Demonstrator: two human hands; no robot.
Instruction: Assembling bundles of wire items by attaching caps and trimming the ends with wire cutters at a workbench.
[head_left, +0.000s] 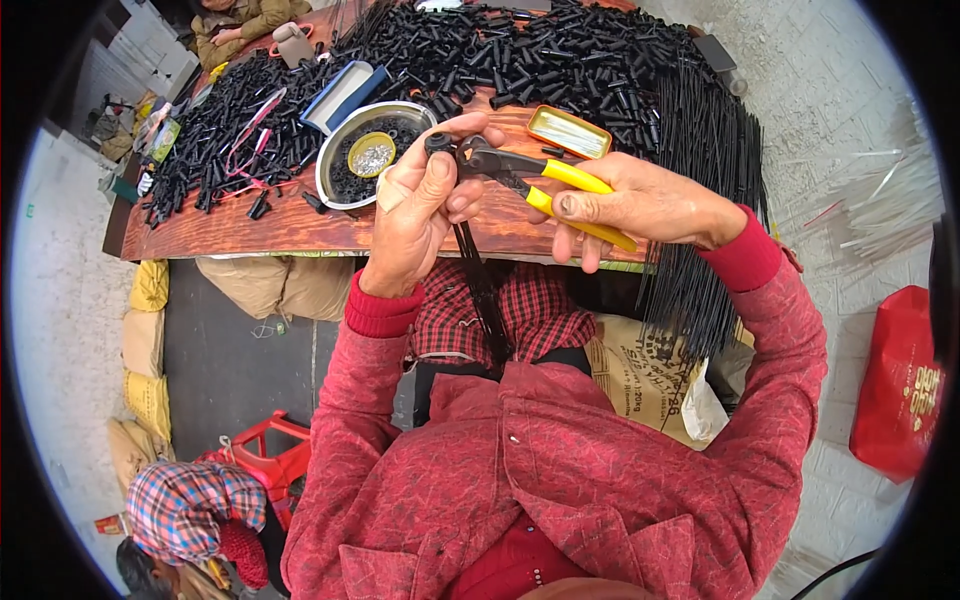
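Note:
My left hand (412, 205) is closed around a small black round-ended part (440, 143), held up between thumb and fingers above the table's near edge. A bundle of thin black strands (482, 300) hangs down below this hand over my lap. My right hand (640, 205) grips a pair of pliers with yellow handles (580, 178), which point left. Their dark jaws (480, 158) meet the fingers of my left hand right beside the black part. Whether the jaws bite on anything is hard to make out.
A metal bowl (322, 165) of small black rings holds a yellow dish of silvery bits (371, 155). Nearby lie a yellow tin (570, 132), a blue-and-white box (342, 97) and heaped black tubes (520, 50). Long black rods (700, 200) overhang the right edge. Other people sit top left and lower left.

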